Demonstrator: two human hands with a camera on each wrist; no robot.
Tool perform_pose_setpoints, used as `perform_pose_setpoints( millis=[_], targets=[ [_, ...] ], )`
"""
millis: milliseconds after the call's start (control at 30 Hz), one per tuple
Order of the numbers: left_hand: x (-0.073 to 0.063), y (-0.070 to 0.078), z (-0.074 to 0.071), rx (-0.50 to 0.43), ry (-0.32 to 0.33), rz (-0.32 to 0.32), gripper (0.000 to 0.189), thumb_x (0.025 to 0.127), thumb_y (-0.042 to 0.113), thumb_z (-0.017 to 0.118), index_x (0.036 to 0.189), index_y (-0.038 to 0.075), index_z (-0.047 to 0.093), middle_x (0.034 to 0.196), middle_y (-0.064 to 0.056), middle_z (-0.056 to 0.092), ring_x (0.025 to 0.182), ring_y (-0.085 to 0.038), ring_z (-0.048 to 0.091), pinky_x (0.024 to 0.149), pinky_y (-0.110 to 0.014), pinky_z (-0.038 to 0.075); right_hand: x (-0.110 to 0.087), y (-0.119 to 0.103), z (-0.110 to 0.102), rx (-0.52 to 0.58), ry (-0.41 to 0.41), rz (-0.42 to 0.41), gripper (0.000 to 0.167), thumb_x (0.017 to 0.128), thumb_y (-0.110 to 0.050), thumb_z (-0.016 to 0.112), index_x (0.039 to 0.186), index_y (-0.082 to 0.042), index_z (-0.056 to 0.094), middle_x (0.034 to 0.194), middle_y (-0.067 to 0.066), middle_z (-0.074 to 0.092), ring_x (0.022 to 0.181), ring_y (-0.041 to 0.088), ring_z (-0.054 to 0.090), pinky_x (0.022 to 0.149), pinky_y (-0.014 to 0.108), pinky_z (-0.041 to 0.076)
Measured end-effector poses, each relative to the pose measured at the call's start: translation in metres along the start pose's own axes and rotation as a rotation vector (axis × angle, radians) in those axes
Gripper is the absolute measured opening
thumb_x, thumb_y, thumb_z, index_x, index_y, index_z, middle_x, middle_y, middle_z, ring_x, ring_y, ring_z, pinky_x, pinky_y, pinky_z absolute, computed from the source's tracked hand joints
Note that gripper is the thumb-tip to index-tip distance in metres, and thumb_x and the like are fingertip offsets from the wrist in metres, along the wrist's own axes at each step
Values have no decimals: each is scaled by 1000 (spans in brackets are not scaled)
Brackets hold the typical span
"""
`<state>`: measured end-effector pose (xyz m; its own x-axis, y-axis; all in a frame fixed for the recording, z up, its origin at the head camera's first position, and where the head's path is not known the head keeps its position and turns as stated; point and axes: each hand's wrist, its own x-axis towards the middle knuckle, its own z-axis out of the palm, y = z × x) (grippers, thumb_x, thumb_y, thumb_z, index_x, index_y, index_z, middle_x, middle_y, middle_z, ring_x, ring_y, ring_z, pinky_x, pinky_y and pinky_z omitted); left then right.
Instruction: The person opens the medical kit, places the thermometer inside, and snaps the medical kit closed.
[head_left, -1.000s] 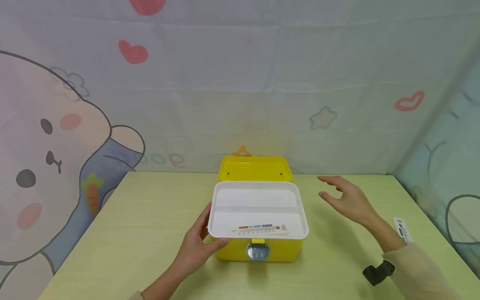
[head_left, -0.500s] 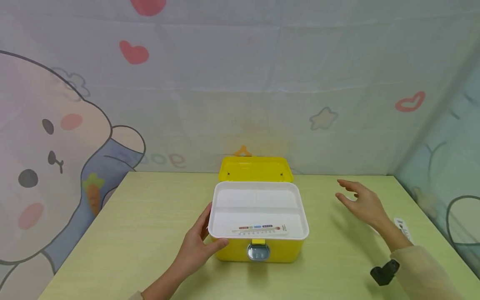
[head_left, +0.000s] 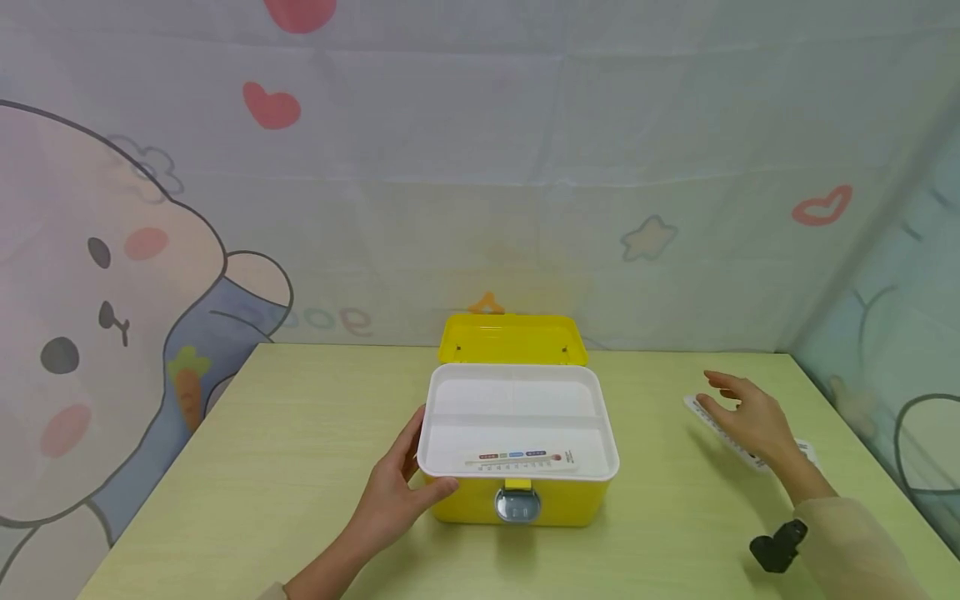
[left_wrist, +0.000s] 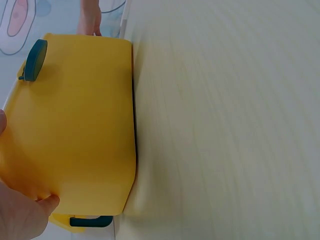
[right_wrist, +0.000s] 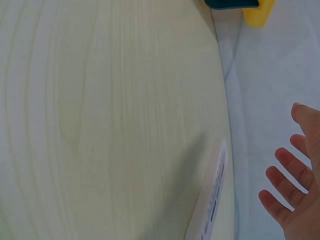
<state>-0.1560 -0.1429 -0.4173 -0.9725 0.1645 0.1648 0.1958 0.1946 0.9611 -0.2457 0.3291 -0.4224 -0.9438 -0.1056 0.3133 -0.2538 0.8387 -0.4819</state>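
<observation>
A yellow storage box (head_left: 562, 502) stands on the table, its lid (head_left: 512, 340) raised at the back and a white tray (head_left: 517, 398) on top. In the tray's front section lies a flat white thermometer (head_left: 517, 459) with coloured labels. My left hand (head_left: 390, 487) holds the box's front left corner, thumb at the front and fingers along the side. Over the right of the table hovers my right hand (head_left: 753, 425), fingers loosely bent and nothing in them. Beneath it lies another white thermometer (head_left: 708, 419), partly hidden by the hand.
One more white strip (head_left: 808, 451) lies farther right, mostly behind the right forearm. A grey clasp (head_left: 517, 505) sits on the box's front. Behind the table (head_left: 300, 433) hangs a printed cloth backdrop (head_left: 420, 167).
My right hand has moved right and slightly nearer, away from the box, to above the thermometer on the table. The left hand and the box have stayed in place.
</observation>
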Motion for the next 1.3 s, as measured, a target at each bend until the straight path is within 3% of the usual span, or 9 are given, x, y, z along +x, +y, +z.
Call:
perform_pose_setpoints(
  millis=[767,1300],
  targets=[
    [-1,2,-1,3,1,2,96,73,12,78,148,21,19,146,2,34,132,-16,36,107,-31,32,-12,34,13,-46,-106,143,59,94,-39,48,131,6,44,119,32,53,103,47,54,77,58,45],
    [-2,3,0,-1,4,5,95,73,12,78,148,21,20,144,2,37,130,-15,38,107,-31,33,-16,43,22,-114,-102,136,58,91,-38,54,124,10,49,103,29,59,93,44,55,73,54,45]
  ],
)
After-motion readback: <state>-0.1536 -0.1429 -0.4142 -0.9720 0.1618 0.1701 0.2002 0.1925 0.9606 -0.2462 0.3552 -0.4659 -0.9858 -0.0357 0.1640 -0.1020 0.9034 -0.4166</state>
